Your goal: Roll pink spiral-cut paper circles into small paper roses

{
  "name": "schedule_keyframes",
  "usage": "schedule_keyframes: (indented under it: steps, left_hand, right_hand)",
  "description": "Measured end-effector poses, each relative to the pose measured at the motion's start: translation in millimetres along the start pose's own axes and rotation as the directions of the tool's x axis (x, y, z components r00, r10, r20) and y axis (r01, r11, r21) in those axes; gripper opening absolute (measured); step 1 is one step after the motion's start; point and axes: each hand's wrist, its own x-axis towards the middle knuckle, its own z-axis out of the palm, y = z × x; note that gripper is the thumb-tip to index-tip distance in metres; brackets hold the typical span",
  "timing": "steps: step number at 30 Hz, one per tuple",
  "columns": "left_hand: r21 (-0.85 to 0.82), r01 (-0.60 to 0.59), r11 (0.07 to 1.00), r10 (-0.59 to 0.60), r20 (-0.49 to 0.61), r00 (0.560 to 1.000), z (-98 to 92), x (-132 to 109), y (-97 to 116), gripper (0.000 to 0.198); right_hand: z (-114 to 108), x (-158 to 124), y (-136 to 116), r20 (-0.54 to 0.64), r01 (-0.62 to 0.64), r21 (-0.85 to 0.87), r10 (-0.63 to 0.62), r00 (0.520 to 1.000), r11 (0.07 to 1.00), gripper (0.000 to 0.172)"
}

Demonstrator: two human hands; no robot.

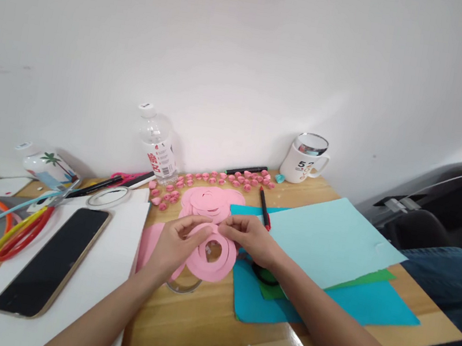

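Between the thumb and fingers of my left hand [178, 241] is the upper left edge of a pink paper ring [222, 268], cut in curved strips like a spiral with a hole in the middle. My right hand [251, 237] pinches the same paper at its top; fingertips of both hands nearly meet, and what lies exactly between them is hidden. Just behind the hands lie stacked pink paper circles [209, 200]. Another pink paper piece [150, 242] rests left of my left hand. Partly covered below the ring is a tape roll [184, 288].
Small rolled pink paper flowers [221, 178] line the wall side, near a water bottle [158, 147] and a white mug [298, 163]. Blue and green sheets [334, 242] with a red-black pen [264, 207] lie right. A phone [52, 262], white paper [110, 271] and scissors [29, 229] are left.
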Motion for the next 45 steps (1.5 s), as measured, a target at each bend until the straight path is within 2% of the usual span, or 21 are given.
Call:
schedule_keyframes:
  steps: [3,9,12,17,20,29,35,45]
  left_hand:
    - [-0.015,0.046,0.999,-0.046,0.005,0.999,-0.6,1.7,-4.7,0.020]
    - [-0.024,0.075,0.997,-0.075,0.012,0.997,1.8,1.4,-8.5,0.015]
    - [-0.114,0.095,0.989,-0.095,0.007,0.995,2.2,1.0,-7.2,0.017]
    - [-0.215,0.136,0.967,-0.130,0.042,0.991,0.5,2.0,-11.4,0.019]
    - [-0.230,0.159,0.960,-0.153,0.041,0.987,0.9,1.9,-11.0,0.020]
    - [-0.180,0.161,0.970,-0.164,-0.004,0.986,3.5,1.8,-7.2,0.026]
    - [-0.111,0.134,0.985,-0.138,-0.024,0.990,3.9,1.8,-5.9,0.025]
    - [-0.164,0.138,0.977,-0.142,-0.012,0.990,3.9,0.8,-4.2,0.026]
  right_hand:
    - [0.6,-1.1,-1.2,0.051,-0.073,0.002,0.073,0.996,0.997,0.032]
    - [3.9,-1.8,-0.8,-0.001,-0.063,-0.006,0.063,0.998,0.998,0.032]
    - [2.8,-0.7,1.0,-0.012,-0.033,0.060,0.034,0.999,0.998,0.031]
    - [-0.8,0.8,1.1,0.045,-0.114,0.259,0.106,0.993,0.959,0.034]
    - [-1.0,0.8,2.3,0.080,-0.142,0.306,0.123,0.989,0.942,0.032]
    - [5.3,0.5,8.6,0.040,-0.064,0.173,0.057,0.998,0.983,0.031]
    - [8.4,0.3,10.6,-0.004,-0.046,0.150,0.047,0.999,0.988,0.030]
    - [7.2,-1.5,4.2,-0.006,-0.032,0.108,0.033,0.999,0.994,0.032]
